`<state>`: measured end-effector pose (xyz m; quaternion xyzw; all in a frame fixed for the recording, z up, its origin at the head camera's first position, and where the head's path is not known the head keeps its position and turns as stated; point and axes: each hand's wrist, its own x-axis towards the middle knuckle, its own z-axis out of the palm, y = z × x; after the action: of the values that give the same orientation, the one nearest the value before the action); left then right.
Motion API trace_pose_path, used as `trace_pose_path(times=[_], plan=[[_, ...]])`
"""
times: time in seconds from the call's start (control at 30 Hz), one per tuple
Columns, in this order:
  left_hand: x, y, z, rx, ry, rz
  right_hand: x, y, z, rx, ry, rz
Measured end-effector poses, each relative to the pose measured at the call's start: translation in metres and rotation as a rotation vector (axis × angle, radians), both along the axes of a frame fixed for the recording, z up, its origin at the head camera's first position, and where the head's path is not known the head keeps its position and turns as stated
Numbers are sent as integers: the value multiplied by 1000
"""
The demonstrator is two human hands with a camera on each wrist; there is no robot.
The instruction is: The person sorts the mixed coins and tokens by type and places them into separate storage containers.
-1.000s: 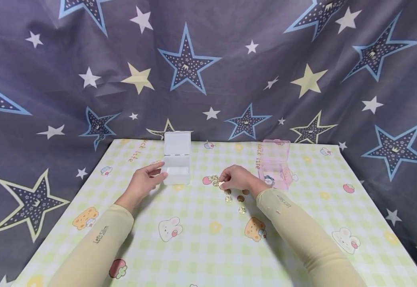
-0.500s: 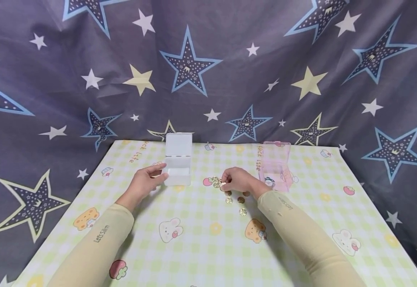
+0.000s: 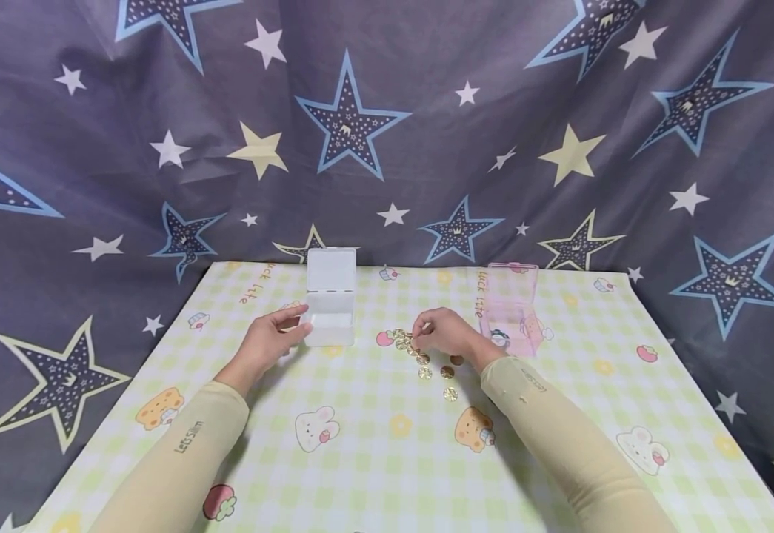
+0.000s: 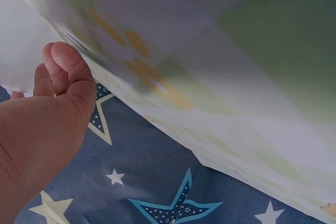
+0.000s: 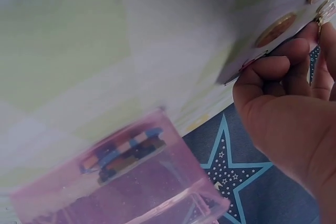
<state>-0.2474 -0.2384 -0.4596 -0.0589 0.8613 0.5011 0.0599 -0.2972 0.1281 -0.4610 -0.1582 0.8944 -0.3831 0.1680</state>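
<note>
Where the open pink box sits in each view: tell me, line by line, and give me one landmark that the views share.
Head: right of centre, at the table's far side, the pink box stands beyond the right hand's sleeve.
Left wrist: not in it.
Right wrist: bottom, left of centre, cut off by the lower edge.
Shared landmark: the star-patterned cloth, which shows in all three.

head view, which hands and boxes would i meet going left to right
Left hand, open white box, right hand, open pink box.
</note>
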Motion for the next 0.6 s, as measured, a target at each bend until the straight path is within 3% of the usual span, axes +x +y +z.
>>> trace_pose_path(times=[0.6], plan=[[0, 3, 2, 5, 0, 19, 0, 9, 2, -32, -125, -35]])
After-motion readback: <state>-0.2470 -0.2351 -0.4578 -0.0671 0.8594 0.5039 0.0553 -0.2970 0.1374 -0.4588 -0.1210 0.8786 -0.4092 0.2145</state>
